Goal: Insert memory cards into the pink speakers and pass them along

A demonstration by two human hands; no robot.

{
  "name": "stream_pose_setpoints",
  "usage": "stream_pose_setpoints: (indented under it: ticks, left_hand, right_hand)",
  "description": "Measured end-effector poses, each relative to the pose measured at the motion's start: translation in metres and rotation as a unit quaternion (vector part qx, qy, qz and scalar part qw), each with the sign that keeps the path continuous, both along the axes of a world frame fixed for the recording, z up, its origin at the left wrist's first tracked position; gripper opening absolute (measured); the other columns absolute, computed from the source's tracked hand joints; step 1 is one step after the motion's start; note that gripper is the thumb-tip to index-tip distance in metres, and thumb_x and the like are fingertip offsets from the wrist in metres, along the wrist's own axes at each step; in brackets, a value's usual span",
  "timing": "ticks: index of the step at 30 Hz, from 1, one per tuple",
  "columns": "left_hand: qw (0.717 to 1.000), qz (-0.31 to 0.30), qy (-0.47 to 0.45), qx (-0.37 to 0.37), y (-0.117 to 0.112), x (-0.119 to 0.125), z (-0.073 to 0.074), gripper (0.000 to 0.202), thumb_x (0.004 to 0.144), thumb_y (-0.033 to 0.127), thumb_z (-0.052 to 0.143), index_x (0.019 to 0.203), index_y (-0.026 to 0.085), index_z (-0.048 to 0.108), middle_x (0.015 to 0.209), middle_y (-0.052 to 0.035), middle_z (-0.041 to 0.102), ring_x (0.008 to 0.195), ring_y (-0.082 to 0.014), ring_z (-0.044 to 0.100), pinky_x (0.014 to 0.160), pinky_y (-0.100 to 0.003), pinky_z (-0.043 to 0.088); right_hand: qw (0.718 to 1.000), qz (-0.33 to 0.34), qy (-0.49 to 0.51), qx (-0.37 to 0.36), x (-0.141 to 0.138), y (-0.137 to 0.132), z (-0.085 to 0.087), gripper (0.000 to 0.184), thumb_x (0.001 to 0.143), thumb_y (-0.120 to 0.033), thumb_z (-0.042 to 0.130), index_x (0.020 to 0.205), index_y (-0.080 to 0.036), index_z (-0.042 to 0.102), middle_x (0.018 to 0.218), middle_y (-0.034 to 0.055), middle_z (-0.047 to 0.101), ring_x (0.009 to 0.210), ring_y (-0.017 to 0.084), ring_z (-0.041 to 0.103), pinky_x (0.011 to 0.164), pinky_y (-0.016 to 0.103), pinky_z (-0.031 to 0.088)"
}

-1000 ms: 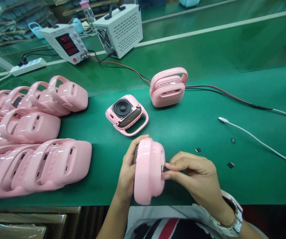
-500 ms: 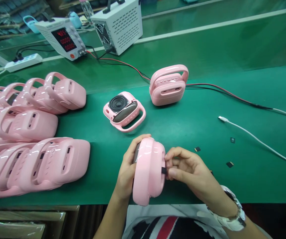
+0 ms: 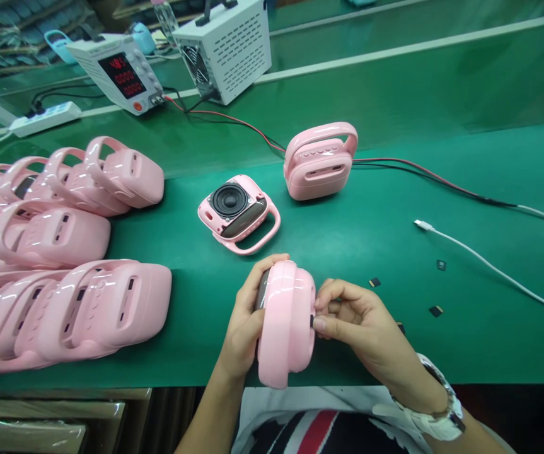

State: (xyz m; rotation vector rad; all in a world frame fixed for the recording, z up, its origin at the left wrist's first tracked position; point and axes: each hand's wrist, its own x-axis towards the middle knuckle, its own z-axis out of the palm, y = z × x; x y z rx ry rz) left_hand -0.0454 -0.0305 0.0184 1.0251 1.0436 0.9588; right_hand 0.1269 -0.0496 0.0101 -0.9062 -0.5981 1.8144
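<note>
My left hand (image 3: 243,321) grips a glossy pink speaker housing (image 3: 285,323), held on edge over the near rim of the green mat. My right hand (image 3: 357,325) has thumb and fingers pinched against the housing's right side, where a small black card barely shows at a slot. Beyond it lies an open pink speaker (image 3: 239,211) with its black driver facing up. A closed pink speaker (image 3: 319,162) stands upright further back.
Several pink housings (image 3: 63,252) are stacked at the left. Small black cards (image 3: 437,310) and a white cable (image 3: 484,265) lie to the right. A power supply (image 3: 118,70), a white vented box (image 3: 227,47) and a power strip (image 3: 45,118) stand at the back, with red and black wires.
The black card has gone deeper into the housing's side slot under my right fingers. The housing has shifted slightly; my left hand keeps its grip.
</note>
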Motion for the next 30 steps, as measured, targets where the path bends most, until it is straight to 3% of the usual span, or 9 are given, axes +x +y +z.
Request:
stream_pose_setpoints:
  ticks: [5,12,17,20,23,25,26,28,30]
  left_hand:
    - [0.998,-0.016,0.032,0.046,0.000,-0.002,-0.004,0.040,0.081,0.033,0.057,0.120,0.027,0.060,0.113,-0.0041,0.062,0.099,-0.0267,0.055,0.086,-0.034,0.044]
    - [0.998,-0.012,0.062,0.019,0.000,0.001,-0.007,0.040,0.079,0.027,0.061,0.119,0.030,0.059,0.100,0.0011,0.063,0.082,-0.0205,0.056,0.077,-0.030,0.046]
    - [0.998,-0.016,0.051,0.028,0.002,0.000,-0.002,0.046,0.074,0.034,0.068,0.119,0.027,0.059,0.112,-0.0020,0.062,0.097,-0.0262,0.058,0.088,-0.034,0.046]
    - [0.999,-0.017,0.045,0.010,0.003,-0.001,0.003,0.048,0.072,0.033,0.071,0.118,0.026,0.059,0.115,-0.0034,0.062,0.105,-0.0282,0.057,0.093,-0.035,0.044]
    - [0.999,-0.016,0.043,0.012,0.003,-0.001,0.003,0.047,0.073,0.032,0.071,0.117,0.026,0.059,0.115,-0.0039,0.063,0.106,-0.0284,0.058,0.094,-0.033,0.044]
    - [0.998,-0.020,0.049,0.024,0.004,-0.001,0.001,0.047,0.074,0.032,0.070,0.119,0.026,0.059,0.116,-0.0039,0.063,0.106,-0.0277,0.058,0.093,-0.032,0.045]
    - [0.998,-0.023,0.047,0.031,0.004,-0.001,-0.001,0.048,0.074,0.032,0.070,0.120,0.025,0.059,0.118,-0.0040,0.063,0.106,-0.0275,0.058,0.094,-0.032,0.045]
    - [0.998,-0.022,0.035,0.042,0.005,-0.002,-0.004,0.050,0.074,0.034,0.070,0.122,0.025,0.059,0.120,-0.0044,0.063,0.109,-0.0281,0.058,0.096,-0.031,0.044]
    - [0.999,-0.018,0.022,0.044,0.004,-0.003,-0.007,0.052,0.073,0.036,0.071,0.122,0.024,0.059,0.123,-0.0053,0.063,0.113,-0.0294,0.056,0.099,-0.032,0.043]
  right_hand:
    - [0.998,0.000,0.013,-0.056,0.000,0.001,0.001,0.031,0.048,-0.009,0.092,0.064,-0.017,0.067,0.060,-0.0042,0.063,0.053,0.006,0.056,0.050,0.013,0.046]
    - [0.997,0.038,-0.031,-0.059,0.002,0.009,0.006,0.035,0.048,-0.016,0.093,0.055,-0.015,0.058,0.055,-0.0051,0.059,0.049,0.007,0.055,0.048,0.017,0.046]
    - [0.995,0.092,-0.022,-0.036,0.007,0.014,0.002,0.035,0.049,-0.020,0.093,0.059,-0.015,0.059,0.055,-0.0050,0.061,0.048,0.007,0.055,0.049,0.018,0.045]
    - [0.993,0.110,-0.042,-0.015,0.016,0.013,0.005,0.029,0.056,-0.023,0.090,0.071,-0.016,0.066,0.066,-0.0023,0.067,0.056,0.009,0.060,0.056,0.020,0.050]
    - [0.979,0.101,-0.146,0.098,0.027,0.024,0.021,0.015,0.077,-0.031,0.075,0.080,-0.017,0.070,0.071,0.0015,0.069,0.062,0.012,0.063,0.062,0.024,0.053]
    - [0.940,0.061,-0.252,0.223,0.028,0.044,0.035,0.019,0.088,-0.030,0.061,0.076,-0.017,0.068,0.066,0.0011,0.066,0.061,0.013,0.061,0.061,0.025,0.050]
    - [0.905,0.045,-0.307,0.289,0.024,0.057,0.041,0.021,0.090,-0.027,0.058,0.074,-0.017,0.067,0.065,0.0006,0.065,0.062,0.013,0.060,0.060,0.025,0.048]
    - [0.805,0.059,-0.423,0.412,0.011,0.088,0.047,0.015,0.089,-0.021,0.060,0.075,-0.017,0.065,0.074,0.0017,0.066,0.069,0.014,0.060,0.062,0.025,0.046]
    - [0.681,0.137,-0.521,0.496,-0.007,0.117,0.047,0.003,0.083,-0.016,0.067,0.086,-0.016,0.067,0.092,0.0049,0.067,0.079,0.016,0.062,0.064,0.026,0.044]
